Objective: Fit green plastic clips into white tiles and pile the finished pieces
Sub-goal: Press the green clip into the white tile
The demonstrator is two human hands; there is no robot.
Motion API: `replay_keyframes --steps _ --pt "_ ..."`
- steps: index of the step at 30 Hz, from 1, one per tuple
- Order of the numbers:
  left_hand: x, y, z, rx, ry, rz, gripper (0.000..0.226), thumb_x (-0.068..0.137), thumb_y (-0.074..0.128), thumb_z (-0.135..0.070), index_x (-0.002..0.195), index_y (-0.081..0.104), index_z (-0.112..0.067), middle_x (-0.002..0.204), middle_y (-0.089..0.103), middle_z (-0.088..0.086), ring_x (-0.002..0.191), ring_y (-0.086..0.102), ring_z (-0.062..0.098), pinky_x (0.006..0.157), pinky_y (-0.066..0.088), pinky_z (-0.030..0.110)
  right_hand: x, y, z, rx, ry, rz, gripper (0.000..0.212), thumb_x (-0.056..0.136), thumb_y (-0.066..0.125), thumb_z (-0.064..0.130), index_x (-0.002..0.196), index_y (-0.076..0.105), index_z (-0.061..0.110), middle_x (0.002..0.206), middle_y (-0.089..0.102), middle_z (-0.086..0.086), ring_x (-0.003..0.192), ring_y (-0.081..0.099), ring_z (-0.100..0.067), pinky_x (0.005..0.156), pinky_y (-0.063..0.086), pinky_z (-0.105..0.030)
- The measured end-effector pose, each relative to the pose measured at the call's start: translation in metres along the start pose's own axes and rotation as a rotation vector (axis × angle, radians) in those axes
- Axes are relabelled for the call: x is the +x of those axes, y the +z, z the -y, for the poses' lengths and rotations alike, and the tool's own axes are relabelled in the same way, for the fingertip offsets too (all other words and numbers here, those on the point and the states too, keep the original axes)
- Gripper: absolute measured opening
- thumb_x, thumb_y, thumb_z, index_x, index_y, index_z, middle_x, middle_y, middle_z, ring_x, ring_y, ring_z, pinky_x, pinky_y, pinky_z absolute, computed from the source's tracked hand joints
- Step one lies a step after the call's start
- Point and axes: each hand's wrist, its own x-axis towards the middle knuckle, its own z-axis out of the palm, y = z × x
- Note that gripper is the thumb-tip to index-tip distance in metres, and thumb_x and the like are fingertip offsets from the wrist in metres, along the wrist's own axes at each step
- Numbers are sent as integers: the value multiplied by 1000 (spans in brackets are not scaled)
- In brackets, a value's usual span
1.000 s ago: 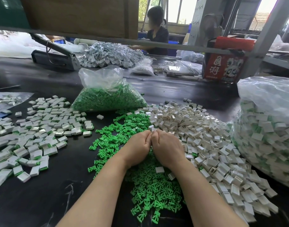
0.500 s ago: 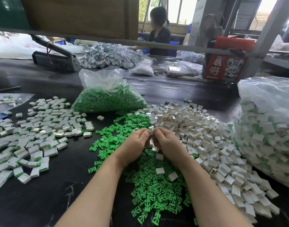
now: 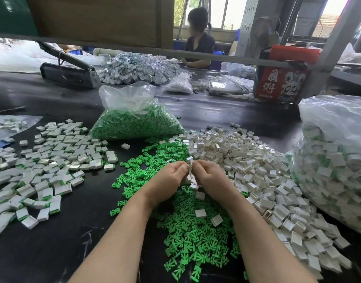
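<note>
A: Left to right, quick?
B: Finished pieces (image 3: 46,168) spread far left on the black table (image 3: 52,252). Bag of green clips (image 3: 134,123) behind. Loose clips (image 3: 187,242) under my wrists.

A: Hands?
B: My left hand (image 3: 167,180) and right hand (image 3: 210,178) meet fingertip to fingertip, both pinching one white tile (image 3: 189,160) that sticks up between them, above the clips.

A: Right side?
B: White tiles (image 3: 257,170) heaped just beside my right hand; big bag of finished pieces (image 3: 335,170) far right.
</note>
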Motion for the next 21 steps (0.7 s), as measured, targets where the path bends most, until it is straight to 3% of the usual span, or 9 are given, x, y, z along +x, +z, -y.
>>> replay_keyframes --steps 3,6,9,13,18,21 --pt "1 0 1 14 3 4 38 100 41 -32 98 56 3 78 45 3 74 40 16 72 36 39 0 -3 1 -52 -21 -9 35 102 44 20 72 53 4 59 45 3 56 38 -12 58 33 -33" --pt "1 1 1 -24 -12 -1 40 94 41 -40 96 61 -5 80 49 3 77 44 17 74 39 38 0 0 1 -17 8 -17 36 103 43 20 68 50 12 59 46 3 56 39 -11 59 33 -33" --pt "2 2 3 -49 -7 -24 29 100 42 -34 86 60 -17 72 50 -7 71 44 12 72 39 37 1 5 1 -25 16 -36 37 103 41 21 67 48 17 60 47 4 56 40 -11 59 34 -34" --pt "4 1 7 7 -8 -14 32 104 40 -31 101 61 -7 84 54 5 78 48 17 76 43 39 3 6 -1 -96 -7 -55 38 103 40 21 66 47 24 61 49 7 56 42 -8 57 34 -30" --pt "7 1 9 114 17 4 27 105 40 -27 102 63 -13 85 59 1 73 52 7 71 46 22 3 6 -4 -88 -3 -36 40 104 36 20 64 46 21 62 47 4 59 41 -13 61 34 -33" --pt "8 3 8 204 49 -10 23 106 40 -25 102 62 -21 97 67 -3 86 61 7 79 47 22 2 6 -3 -168 -6 -16 42 105 33 26 65 47 23 65 49 6 62 46 -13 61 37 -34"
